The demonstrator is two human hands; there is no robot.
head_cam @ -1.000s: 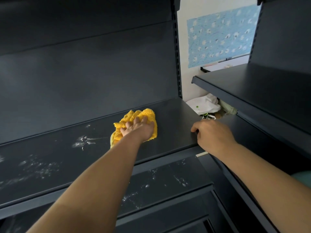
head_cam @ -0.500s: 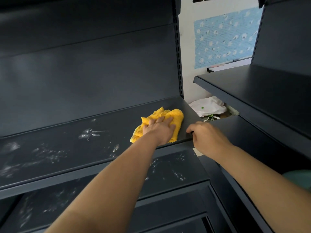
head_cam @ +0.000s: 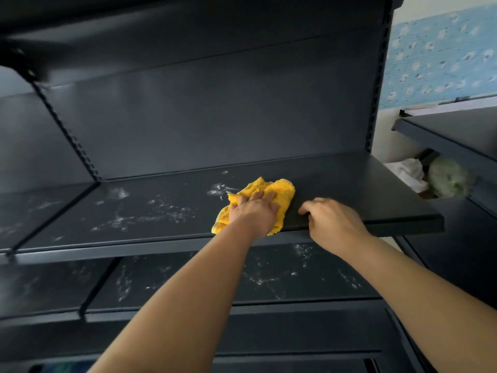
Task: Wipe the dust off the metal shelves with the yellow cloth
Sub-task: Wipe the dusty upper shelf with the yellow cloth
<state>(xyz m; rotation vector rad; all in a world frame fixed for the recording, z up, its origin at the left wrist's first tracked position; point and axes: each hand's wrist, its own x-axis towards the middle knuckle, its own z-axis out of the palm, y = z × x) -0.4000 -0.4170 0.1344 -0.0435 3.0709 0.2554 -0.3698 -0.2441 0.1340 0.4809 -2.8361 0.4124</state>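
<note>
A crumpled yellow cloth (head_cam: 279, 192) lies near the front edge of a dark metal shelf (head_cam: 363, 189). My left hand (head_cam: 252, 211) presses flat on top of the cloth. My right hand (head_cam: 333, 219) rests just to its right, fingers curled over the shelf's front lip. White dust streaks (head_cam: 150, 211) cover the shelf to the left of the cloth; the part to the right looks clean. A lower shelf (head_cam: 269, 278) below also carries white dust marks.
A slotted upright (head_cam: 67, 130) divides this bay from a dusty bay on the left. Another dark shelf unit (head_cam: 457, 135) stands at the right, with white and pale green bundles (head_cam: 430, 176) tucked in the gap. An upper shelf (head_cam: 40, 36) overhangs at top left.
The view has swung left, showing more of the dusty shelf. My left hand with the cloth sits near the front edge, and my right hand stays on the lip beside it.
</note>
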